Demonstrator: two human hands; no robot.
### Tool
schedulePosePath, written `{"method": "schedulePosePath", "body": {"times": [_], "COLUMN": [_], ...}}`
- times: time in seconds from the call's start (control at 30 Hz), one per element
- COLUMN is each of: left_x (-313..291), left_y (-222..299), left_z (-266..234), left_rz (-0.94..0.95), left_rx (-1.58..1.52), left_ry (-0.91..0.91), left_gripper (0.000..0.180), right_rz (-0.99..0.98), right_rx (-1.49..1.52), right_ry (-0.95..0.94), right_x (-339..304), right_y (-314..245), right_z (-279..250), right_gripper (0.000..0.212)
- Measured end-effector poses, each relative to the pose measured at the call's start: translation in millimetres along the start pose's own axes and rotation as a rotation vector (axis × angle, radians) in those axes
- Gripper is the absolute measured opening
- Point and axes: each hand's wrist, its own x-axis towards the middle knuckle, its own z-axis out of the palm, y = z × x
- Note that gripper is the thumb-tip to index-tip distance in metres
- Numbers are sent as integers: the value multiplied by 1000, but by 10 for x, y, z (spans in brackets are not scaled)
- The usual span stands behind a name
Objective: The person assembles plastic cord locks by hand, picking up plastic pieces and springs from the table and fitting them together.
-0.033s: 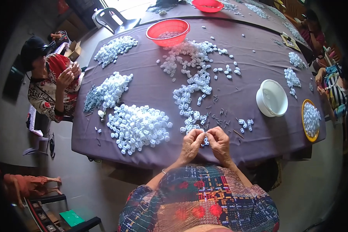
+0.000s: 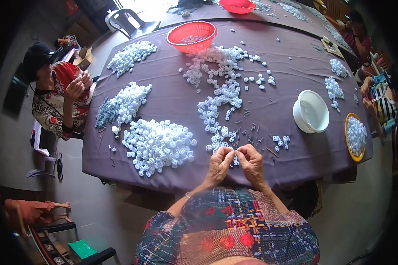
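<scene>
My left hand (image 2: 220, 166) and my right hand (image 2: 250, 162) meet at the fingertips near the table's front edge. Both are closed in a pinch, thumbs against fingers, and whatever sits between them is too small and too covered to make out. Just beneath the fingertips a few small white plastic pieces with holes (image 2: 235, 161) show. A winding trail of similar white pieces (image 2: 216, 145) runs away from my left hand toward the far side. Beyond my right hand lie scattered thin dark grey pins (image 2: 253, 128), and a little group of white pieces (image 2: 281, 141) rests to the right.
A large heap of white pieces (image 2: 159, 145) lies to the left, with more heaps behind it. A red basket (image 2: 192, 26) stands far off, a white bowl (image 2: 300, 119) and a yellow-rimmed tray (image 2: 349, 140) at right. People sit at both sides, one in a patterned top (image 2: 48, 106).
</scene>
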Motion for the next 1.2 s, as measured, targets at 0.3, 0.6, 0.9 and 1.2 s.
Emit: {"method": "schedulePosePath", "body": {"times": [0.3,0.6,0.9,1.2], "left_x": [133,86,175,46], "left_y": [87,-7,31,136], "left_z": [5,53,-83,-46], "left_rz": [-189,141,795,0], "left_rx": [-223,89,663,199], "left_ry": [-163,29,-19,-61], "left_gripper": [15,19,17,12], "right_rz": [185,389,502,301], "right_rx": [202,510,670,263], "right_ry": [-37,-13,-139,-105], "right_x": [113,81,52,47], "right_y": [-57,56,62,-18], "right_z": [-94,-92,-192,-113], "right_gripper": [8,14,12,11]}}
